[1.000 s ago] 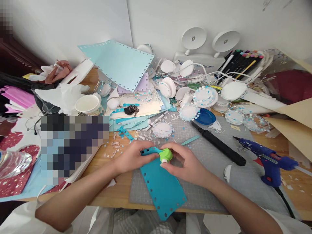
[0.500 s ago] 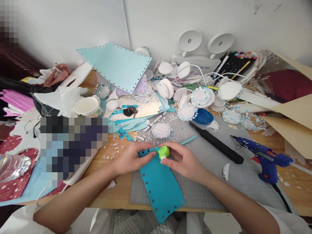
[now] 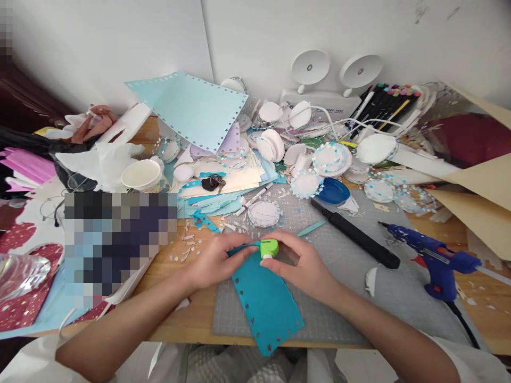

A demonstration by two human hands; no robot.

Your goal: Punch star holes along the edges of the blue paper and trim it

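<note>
A teal paper sheet [image 3: 266, 303] with star holes along its edges lies on the grey cutting mat [image 3: 335, 298] and hangs over the table's front edge. My left hand [image 3: 215, 259] pinches the sheet's top left edge. My right hand [image 3: 300, 261] grips a small green hole punch [image 3: 269, 248] set on the sheet's top edge. Both hands are closed, close together.
A black knife [image 3: 355, 239] and a blue glue gun [image 3: 429, 255] lie on the mat to the right. Behind are paper scraps, white discs [image 3: 264, 213], a blue lid [image 3: 334, 191], a paper cup [image 3: 142, 174], markers [image 3: 389, 103] and a light blue sheet [image 3: 191, 109].
The punch and both hands have shifted slightly along the sheet's top edge; the curled top strip of the sheet now lies flatter under my left fingers.
</note>
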